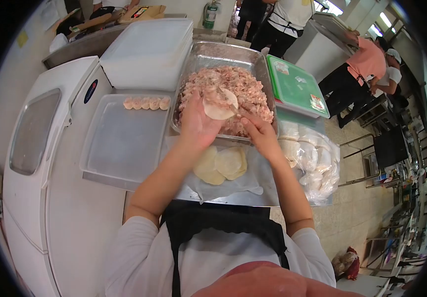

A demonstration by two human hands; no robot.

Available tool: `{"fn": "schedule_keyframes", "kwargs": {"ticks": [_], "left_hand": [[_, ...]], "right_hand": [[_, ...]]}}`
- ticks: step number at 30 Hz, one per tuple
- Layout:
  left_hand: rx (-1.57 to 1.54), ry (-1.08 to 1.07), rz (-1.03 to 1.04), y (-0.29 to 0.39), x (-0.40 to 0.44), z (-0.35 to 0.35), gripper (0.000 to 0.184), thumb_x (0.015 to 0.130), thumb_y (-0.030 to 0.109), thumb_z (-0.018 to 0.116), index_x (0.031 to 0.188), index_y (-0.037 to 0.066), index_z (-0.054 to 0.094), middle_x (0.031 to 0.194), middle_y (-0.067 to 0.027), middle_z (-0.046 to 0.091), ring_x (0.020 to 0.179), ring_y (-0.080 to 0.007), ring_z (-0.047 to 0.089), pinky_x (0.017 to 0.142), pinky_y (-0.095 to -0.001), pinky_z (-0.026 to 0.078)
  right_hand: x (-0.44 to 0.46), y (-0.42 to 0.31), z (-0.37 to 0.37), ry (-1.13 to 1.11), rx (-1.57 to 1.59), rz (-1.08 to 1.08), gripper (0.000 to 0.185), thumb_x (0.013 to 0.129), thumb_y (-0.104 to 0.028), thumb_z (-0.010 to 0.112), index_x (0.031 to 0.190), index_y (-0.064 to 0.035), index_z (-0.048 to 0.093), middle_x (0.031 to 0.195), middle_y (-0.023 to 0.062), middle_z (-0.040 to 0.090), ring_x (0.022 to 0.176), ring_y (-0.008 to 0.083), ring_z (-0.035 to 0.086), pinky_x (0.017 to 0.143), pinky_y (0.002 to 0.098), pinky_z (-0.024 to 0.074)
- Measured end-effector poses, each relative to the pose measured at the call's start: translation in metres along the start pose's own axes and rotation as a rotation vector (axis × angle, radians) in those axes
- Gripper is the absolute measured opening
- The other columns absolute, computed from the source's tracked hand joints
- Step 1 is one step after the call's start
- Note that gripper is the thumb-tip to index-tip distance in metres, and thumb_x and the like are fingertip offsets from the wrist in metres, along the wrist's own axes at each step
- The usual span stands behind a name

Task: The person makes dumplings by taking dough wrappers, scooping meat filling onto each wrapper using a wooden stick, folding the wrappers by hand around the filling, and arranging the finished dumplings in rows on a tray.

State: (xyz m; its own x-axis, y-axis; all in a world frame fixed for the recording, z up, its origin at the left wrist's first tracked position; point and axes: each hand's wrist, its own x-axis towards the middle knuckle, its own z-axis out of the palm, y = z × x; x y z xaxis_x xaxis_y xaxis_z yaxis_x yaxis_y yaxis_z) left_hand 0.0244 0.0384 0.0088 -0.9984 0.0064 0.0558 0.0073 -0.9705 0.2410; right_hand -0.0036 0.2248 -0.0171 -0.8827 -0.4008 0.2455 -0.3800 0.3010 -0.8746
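Wrapper (217, 110) in left hand (198, 121), half-hidden utensil (236, 113), perhaps

The room around me is bright and rather evenly lit, with a glowing white tube light (385, 20) at the upper right, glassy highlights on the clear plastic bag (317, 156), a metallic shine along the steel tray (228, 45), and mostly soft shadows. A very wide, round lens bows everything outward, so the white cabinet (82, 198) on the left bends like a barrel, the right side leans and curves, and black fills the corners. The middle looks fairly clear, while the cluttered racks (391, 237) at far right are squeezed, small and hard to make out.
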Motion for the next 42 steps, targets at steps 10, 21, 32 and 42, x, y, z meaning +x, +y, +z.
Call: {"fn": "schedule_keyframes", "kwargs": {"ticks": [10,21,32,42], "left_hand": [[0.161,0.165,0.199,0.023,0.015,-0.033,0.052,0.101,0.037,0.039,0.138,-0.001,0.039,0.14,-0.0145,0.046,0.131,-0.0277,0.043,0.111,-0.0434,0.032],[0.211,0.216,0.139,0.03,0.0,-0.017,0.046,0.1,0.033,0.044,0.134,0.002,0.043,0.132,-0.0115,0.052,0.123,-0.0249,0.05,0.108,-0.0392,0.037],[0.167,0.266,0.057,0.02,0.005,-0.035,0.056,0.097,0.045,0.045,0.128,-0.001,0.051,0.135,-0.017,0.05,0.127,-0.0325,0.045,0.108,-0.0537,0.033],[0.137,0.245,0.037,0.007,0.012,-0.02,0.058,0.094,0.047,0.049,0.128,0.0,0.051,0.138,-0.019,0.048,0.128,-0.0384,0.043,0.109,-0.0575,0.029]], "right_hand": [[-0.011,-0.034,-0.022,0.02,-0.7,-0.134,0.028,0.093,-0.021,0.06,0.113,-0.0018,0.065,0.095,0.0184,0.065,0.083,0.0335,0.064,0.074,0.0362,0.0503],[0.012,-0.007,-0.001,0.109,-0.788,-0.398,0.022,0.089,-0.016,0.063,0.109,-0.0068,0.066,0.087,0.0127,0.063,0.074,0.0341,0.063,0.062,0.0422,0.0501],[-0.02,-0.043,-0.04,-0.028,-0.868,-0.18,0.022,0.091,-0.019,0.057,0.111,-0.0113,0.063,0.091,0.0155,0.062,0.079,0.038,0.062,0.067,0.0463,0.0498],[-0.025,-0.048,-0.031,-0.087,-0.838,-0.249,0.023,0.092,-0.018,0.058,0.109,-0.0039,0.064,0.094,0.0147,0.063,0.083,0.0383,0.062,0.069,0.045,0.0506]]}}
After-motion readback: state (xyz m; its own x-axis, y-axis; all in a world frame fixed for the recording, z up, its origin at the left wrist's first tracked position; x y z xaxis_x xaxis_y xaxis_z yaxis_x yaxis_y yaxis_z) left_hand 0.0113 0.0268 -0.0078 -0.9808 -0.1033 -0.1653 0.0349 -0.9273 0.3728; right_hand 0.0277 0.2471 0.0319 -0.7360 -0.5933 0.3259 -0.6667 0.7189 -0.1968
